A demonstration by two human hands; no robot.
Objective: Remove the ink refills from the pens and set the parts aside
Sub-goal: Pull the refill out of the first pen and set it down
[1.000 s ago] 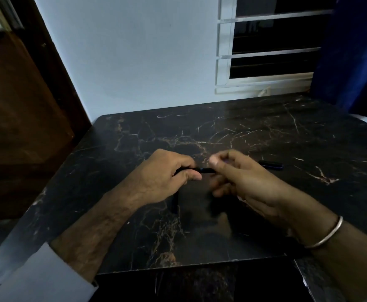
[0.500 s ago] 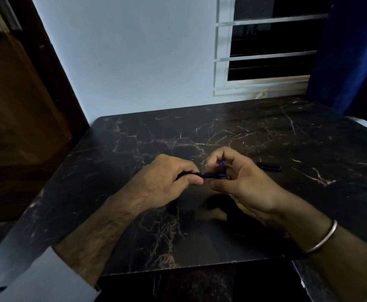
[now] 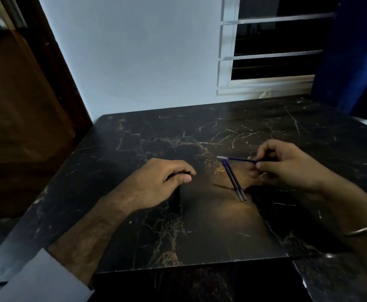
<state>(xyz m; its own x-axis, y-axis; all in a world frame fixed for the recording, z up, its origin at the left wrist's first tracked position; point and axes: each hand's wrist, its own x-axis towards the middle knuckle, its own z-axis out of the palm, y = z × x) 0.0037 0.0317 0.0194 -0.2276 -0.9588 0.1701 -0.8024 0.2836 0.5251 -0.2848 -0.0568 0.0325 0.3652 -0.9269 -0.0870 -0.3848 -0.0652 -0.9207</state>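
The left hand [image 3: 163, 184] is curling knuckles-up around a dark barrel [image 3: 179, 174], low over the table [image 3: 134, 138]. The right hand [image 3: 287, 166] is pinching one end of a blue refill [image 3: 237, 159] — its pale tip pointing left, between the hands. Two more refills [image 3: 234, 184] are lying beneath it.
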